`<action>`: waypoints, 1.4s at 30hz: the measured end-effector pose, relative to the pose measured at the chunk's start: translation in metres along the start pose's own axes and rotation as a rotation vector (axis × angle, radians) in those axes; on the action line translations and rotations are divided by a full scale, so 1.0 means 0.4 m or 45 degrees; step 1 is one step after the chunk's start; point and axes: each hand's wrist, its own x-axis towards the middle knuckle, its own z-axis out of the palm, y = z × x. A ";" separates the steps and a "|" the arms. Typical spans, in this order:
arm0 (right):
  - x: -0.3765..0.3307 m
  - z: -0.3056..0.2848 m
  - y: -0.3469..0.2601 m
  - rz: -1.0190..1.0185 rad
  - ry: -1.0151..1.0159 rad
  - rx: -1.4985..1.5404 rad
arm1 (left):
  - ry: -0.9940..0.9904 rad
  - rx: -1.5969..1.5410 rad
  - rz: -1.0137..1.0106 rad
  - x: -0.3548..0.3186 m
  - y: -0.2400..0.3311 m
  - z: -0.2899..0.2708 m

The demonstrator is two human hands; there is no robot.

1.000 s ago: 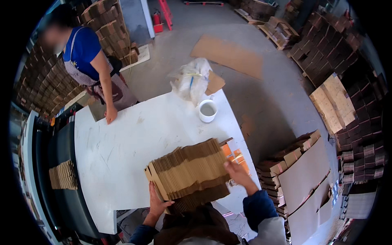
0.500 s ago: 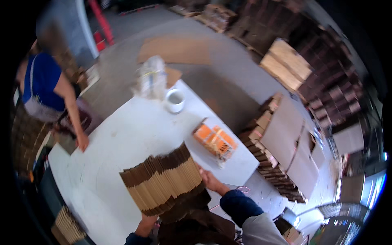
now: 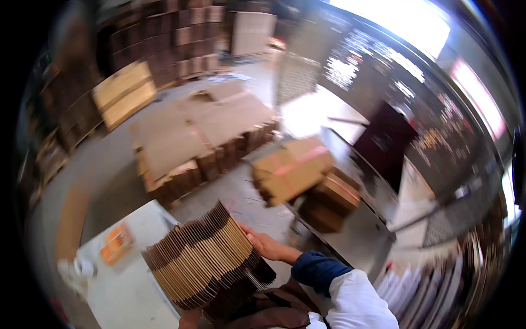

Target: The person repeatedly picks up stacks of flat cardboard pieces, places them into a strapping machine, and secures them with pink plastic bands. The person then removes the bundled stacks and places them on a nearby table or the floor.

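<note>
A thick stack of flat brown cardboard pieces [image 3: 203, 260] is held edge-up between my two hands, low in the head view. My right hand [image 3: 263, 244] presses against the stack's right end, its forearm in a blue cuff and white sleeve. My left hand [image 3: 189, 317] shows only as a sliver under the stack at the bottom edge. The stack hangs over the corner of a white table [image 3: 126, 296].
An orange packet [image 3: 116, 243] and a white cup [image 3: 82, 267] sit on the table at left. Low piles of flat cardboard [image 3: 197, 140] lie on the floor ahead. Taped cartons [image 3: 293, 167] rest on a metal surface at right. Tall cardboard stacks line the back.
My view has swung sharply to the right with the stack still held. The table and the other person have slid out to the left; floor piles and taped cartons have come into view.
</note>
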 end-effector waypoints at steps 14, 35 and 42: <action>-1.190 -0.497 0.257 0.722 1.296 0.243 | -1.640 0.157 0.053 0.030 0.252 1.222; -1.306 -0.706 0.782 1.523 1.043 0.900 | -2.017 1.197 -1.188 0.144 0.040 1.907; -1.292 -0.741 0.734 1.388 1.158 1.017 | -1.883 0.698 -1.123 0.143 -0.075 1.873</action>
